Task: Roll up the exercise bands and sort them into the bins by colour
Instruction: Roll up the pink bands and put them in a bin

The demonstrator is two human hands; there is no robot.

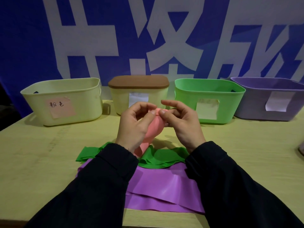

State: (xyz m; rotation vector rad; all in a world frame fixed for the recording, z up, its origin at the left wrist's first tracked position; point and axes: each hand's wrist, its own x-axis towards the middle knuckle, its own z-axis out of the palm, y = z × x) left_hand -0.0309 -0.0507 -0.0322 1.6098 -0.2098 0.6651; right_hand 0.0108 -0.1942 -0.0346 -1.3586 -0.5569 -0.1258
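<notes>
A pink exercise band (152, 130) hangs between my hands above the table, its top end curled into a small roll. My left hand (134, 124) and my right hand (181, 122) both pinch that rolled end with thumb and fingers. The band's loose tail drops down behind my left wrist. Below it a crumpled green band (158, 157) lies on the table, partly over a wide purple band (158, 191). At the back stand a cream bin (65, 102) with a pink label, a green bin (212, 99) and a purple bin (266, 99).
A cream box with a brown lid (139, 83) stands between the cream and green bins. All four containers line the far edge of the wooden table (41, 162), in front of a blue banner. A small dark object (301, 149) shows at the right edge.
</notes>
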